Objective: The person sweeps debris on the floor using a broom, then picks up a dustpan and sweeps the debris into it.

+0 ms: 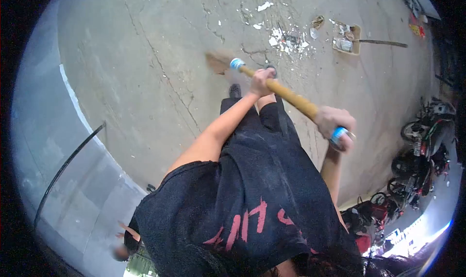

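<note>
We have a long yellow-brown broom (296,98) slanting across our front, its brown bristles (218,62) blurred near our dark shoes (235,90). Our left hand (263,82) wraps its lower handle, our right hand (334,124) its upper end. Broken white scraps (277,36) and a cream, stick-handled dustpan (357,34) lie beyond on cracked grey concrete (170,34).

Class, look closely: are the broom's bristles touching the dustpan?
Apart. The head view shows a wide stretch of floor and scattered white scraps between the bristles and the dustpan.
</note>
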`<state>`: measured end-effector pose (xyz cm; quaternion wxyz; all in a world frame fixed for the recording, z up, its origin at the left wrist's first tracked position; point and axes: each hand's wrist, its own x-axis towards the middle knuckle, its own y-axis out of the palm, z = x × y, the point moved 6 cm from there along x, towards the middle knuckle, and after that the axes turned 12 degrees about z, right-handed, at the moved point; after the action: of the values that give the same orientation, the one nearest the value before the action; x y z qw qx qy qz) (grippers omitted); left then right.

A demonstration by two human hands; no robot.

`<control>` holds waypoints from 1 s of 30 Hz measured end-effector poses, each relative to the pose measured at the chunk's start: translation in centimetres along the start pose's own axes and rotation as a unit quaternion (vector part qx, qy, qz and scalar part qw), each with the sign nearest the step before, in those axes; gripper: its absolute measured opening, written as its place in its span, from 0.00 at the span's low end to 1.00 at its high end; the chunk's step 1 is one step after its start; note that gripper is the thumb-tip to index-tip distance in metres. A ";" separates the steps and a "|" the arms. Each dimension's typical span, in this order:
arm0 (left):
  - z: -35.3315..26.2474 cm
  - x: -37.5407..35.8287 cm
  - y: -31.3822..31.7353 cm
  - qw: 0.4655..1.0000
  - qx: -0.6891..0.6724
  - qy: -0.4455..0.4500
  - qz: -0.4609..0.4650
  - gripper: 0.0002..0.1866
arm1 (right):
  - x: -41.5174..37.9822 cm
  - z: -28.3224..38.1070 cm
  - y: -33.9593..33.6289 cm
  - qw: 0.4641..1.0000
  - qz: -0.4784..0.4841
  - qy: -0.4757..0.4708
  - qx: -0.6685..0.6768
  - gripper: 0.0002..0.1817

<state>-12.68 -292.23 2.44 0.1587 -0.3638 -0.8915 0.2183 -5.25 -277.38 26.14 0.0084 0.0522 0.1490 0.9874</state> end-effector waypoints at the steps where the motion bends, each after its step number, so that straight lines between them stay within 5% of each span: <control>1: -1.1 1.1 1.5 0.999 -0.032 0.027 0.007 0.12 | -0.5 2.0 -0.3 1.000 -0.002 -0.017 -0.022 0.25; 8: -9.3 9.2 8.0 0.983 -0.074 0.151 0.074 0.12 | -1.2 10.3 -0.2 0.980 0.075 -0.107 -0.147 0.20; 10: -11.1 9.7 7.3 0.982 -0.088 0.150 0.077 0.11 | -2.1 12.1 -2.6 0.976 0.009 -0.131 -0.173 0.17; 12: -12.1 9.8 6.2 0.982 -0.094 0.146 0.078 0.10 | -2.2 13.6 -4.0 0.977 0.040 -0.148 -0.146 0.19; 15: -11.8 8.6 1.5 0.990 -0.008 0.138 0.032 0.10 | -0.7 13.7 -3.2 0.948 0.245 -0.203 -0.018 0.25; 17: -8.1 8.3 -0.9 0.990 0.032 0.135 0.012 0.11 | -0.1 10.1 -3.7 0.965 0.134 -0.222 0.023 0.24; 18: -5.6 8.3 -1.9 0.990 0.064 0.123 0.038 0.10 | 0.6 7.8 -3.3 0.982 0.020 -0.186 -0.001 0.19; 20: 0.3 8.7 -2.7 0.981 0.130 0.078 0.125 0.09 | 1.1 2.1 -3.3 0.993 -0.062 -0.088 -0.041 0.23; 21: 3.2 8.6 -2.3 0.968 0.163 0.043 0.183 0.09 | 1.2 -0.7 -3.2 0.996 -0.069 -0.029 -0.048 0.24; 23: 6.2 8.3 -2.1 0.968 0.142 0.054 0.201 0.09 | 3.3 -2.6 -0.8 0.997 -0.014 -0.057 -0.057 0.23; 30: -0.4 11.7 3.7 0.973 -0.022 0.169 0.153 0.09 | 2.4 4.4 -0.7 0.994 -0.017 -0.041 -0.098 0.17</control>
<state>-18.32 -281.34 2.38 0.2640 -0.5306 -0.7902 0.1558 -7.14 -275.35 30.32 0.0368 0.0886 0.0518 0.9940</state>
